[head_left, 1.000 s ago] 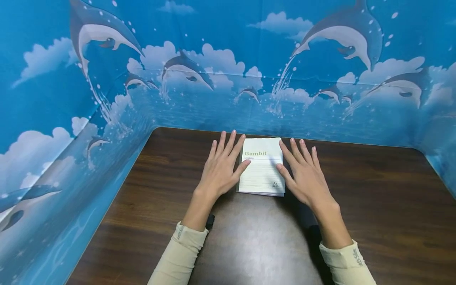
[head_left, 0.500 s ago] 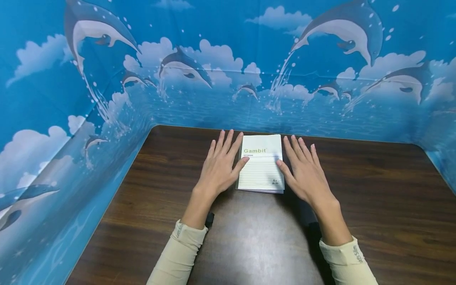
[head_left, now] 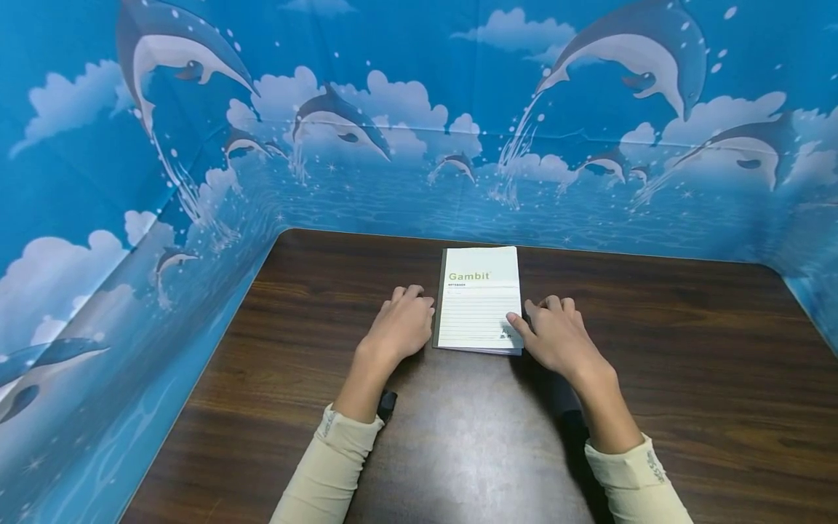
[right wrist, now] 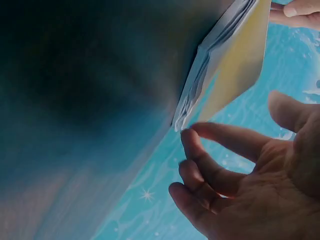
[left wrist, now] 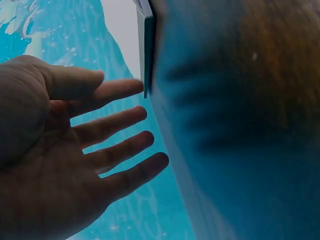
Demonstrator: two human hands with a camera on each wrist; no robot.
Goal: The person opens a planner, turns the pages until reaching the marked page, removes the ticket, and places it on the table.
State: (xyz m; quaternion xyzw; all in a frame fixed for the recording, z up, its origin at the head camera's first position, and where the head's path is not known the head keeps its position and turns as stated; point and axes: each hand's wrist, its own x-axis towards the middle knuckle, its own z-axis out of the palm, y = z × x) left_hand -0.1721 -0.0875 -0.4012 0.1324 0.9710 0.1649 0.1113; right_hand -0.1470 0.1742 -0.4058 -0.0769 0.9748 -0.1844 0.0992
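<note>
A closed notebook (head_left: 481,306) with a pale cover, green "Gambit" lettering and a dark spine on its left lies on the dark wooden table (head_left: 262,378). Beside the spine is my left hand (head_left: 401,324), its fingers bent down in the head view; in the left wrist view its index fingertip comes right up to the spine side. My right hand (head_left: 559,335) stands at the opposite edge, thumb over the lower right of the cover. In the right wrist view its bent fingertips (right wrist: 187,135) reach the edge of the pages (right wrist: 192,92), and the thumb is apart from them.
A blue curtain (head_left: 393,196) printed with dolphins and clouds encloses the back and sides of the table. Dark straps (head_left: 388,405) show at the wrists, by the pale sleeves (head_left: 327,466).
Both hands have drawn back from the notebook's upper part toward its lower half, and their spread fingers have bent. The left thumb no longer overlaps the cover. The notebook stays put.
</note>
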